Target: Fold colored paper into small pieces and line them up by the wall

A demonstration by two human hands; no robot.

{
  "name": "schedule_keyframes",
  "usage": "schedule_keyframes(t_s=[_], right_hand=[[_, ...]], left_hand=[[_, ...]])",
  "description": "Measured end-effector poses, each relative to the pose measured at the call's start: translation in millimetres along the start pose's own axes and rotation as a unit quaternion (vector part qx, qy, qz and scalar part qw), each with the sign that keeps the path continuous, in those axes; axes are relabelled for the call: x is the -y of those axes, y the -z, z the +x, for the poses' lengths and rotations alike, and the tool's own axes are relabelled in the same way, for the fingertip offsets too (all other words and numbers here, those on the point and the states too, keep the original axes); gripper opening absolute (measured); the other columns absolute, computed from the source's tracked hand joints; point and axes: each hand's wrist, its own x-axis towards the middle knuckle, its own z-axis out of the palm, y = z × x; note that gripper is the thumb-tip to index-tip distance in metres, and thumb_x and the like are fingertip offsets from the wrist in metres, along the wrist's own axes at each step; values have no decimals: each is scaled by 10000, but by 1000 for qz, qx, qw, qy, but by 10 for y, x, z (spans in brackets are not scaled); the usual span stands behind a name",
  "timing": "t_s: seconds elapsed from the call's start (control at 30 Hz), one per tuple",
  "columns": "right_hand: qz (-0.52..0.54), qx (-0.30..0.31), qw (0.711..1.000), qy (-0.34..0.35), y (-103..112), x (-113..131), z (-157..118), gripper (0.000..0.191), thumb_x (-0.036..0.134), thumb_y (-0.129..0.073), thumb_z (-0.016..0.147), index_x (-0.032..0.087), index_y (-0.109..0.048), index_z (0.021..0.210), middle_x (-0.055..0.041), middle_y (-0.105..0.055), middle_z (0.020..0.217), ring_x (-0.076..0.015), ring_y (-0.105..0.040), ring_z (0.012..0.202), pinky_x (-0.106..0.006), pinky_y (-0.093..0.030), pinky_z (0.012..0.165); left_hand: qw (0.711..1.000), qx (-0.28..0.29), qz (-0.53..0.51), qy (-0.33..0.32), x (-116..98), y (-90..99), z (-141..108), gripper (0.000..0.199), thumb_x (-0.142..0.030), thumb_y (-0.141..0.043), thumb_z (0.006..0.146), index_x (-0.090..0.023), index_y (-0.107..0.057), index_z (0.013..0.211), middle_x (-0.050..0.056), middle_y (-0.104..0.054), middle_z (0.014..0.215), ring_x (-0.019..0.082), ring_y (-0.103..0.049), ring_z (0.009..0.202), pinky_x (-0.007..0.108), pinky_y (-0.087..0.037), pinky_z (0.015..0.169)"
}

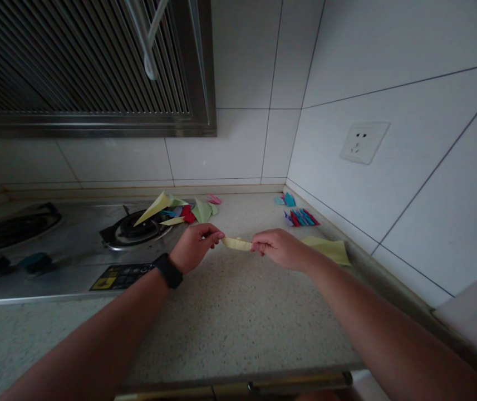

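A narrow folded strip of pale yellow paper point(237, 244) is stretched between my hands above the speckled counter point(238, 317). My left hand point(198, 244), with a black band on its wrist, pinches the strip's left end. The right end is pinched in the fingers of my right hand point(278, 248). Behind my right forearm lies a yellow paper sheet point(330, 250), partly covered by the arm. Folded paper pieces in green point(202, 210), yellow, red and blue lie near the right burner, beyond my left hand.
A gas stove point(79, 267) with two burners fills the left side, under a range hood point(96, 67). Small folded papers point(303, 217) in blue, red and purple sit near the back right corner. A socket point(364, 142) is on the right wall.
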Motion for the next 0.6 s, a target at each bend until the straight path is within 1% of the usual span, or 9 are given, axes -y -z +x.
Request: schedule_keyframes(t_s=[0.07, 0.13, 0.23, 0.33, 0.4, 0.47, 0.6], right_hand=[[4, -2, 1000, -3, 0, 4, -3, 186, 185, -497, 893, 179, -667, 817, 8, -626, 682, -103, -538, 630, -219, -323, 595], [5, -20, 1000, -5, -1, 19, -6, 196, 257, -511, 907, 177, -664, 813, 9, -606, 663, -103, -520, 610, -221, -324, 580], [23, -79, 997, 0, 0, 54, -10, 153, 307, -558, 894, 182, -646, 891, 11, -595, 701, -105, -512, 625, -220, -345, 582], [47, -126, 991, 26, 9, 84, -10, 110, 281, -597, 875, 187, -626, 925, 5, -607, 770, -107, -528, 669, -222, -381, 614], [48, -122, 990, 54, 16, 97, -10, 83, 256, -598, 877, 190, -634, 911, -1, -615, 804, -106, -538, 689, -227, -399, 641], [42, -103, 991, 75, 21, 106, -14, 82, 248, -594, 882, 194, -650, 908, -5, -620, 821, -104, -547, 697, -234, -411, 662], [39, -72, 993, 85, 23, 129, -33, 118, 278, -594, 885, 194, -670, 916, -12, -628, 817, -106, -556, 690, -240, -426, 658]], left_hand=[[1000, -2, -11, 9, 10, -8, 3, 274, -404, -593, 843, -146, -649, 768, 3, -591, 630, 98, -507, 560, 195, -378, 497], [1000, -2, -12, 15, 18, -7, 7, 277, -410, -593, 841, -148, -648, 773, -2, -586, 621, 89, -483, 528, 191, -362, 476], [1000, -17, -7, 18, 29, 4, 16, 280, -418, -594, 838, -150, -651, 776, -5, -586, 614, 82, -462, 497, 190, -353, 457], [999, -31, -10, 20, 42, 15, 23, 285, -423, -598, 834, -150, -647, 770, -7, -584, 611, 78, -454, 484, 189, -353, 448], [999, -33, -16, 19, 50, 19, 25, 290, -429, -599, 831, -150, -643, 766, -7, -582, 609, 77, -453, 480, 188, -353, 444], [999, -34, -21, 19, 56, 22, 27, 298, -437, -597, 831, -151, -639, 760, -7, -578, 606, 77, -453, 477, 186, -351, 439], [998, -41, -44, 30, 70, 26, 35, 307, -447, -588, 833, -148, -628, 776, -11, -556, 599, 75, -445, 471, 180, -336, 421]])
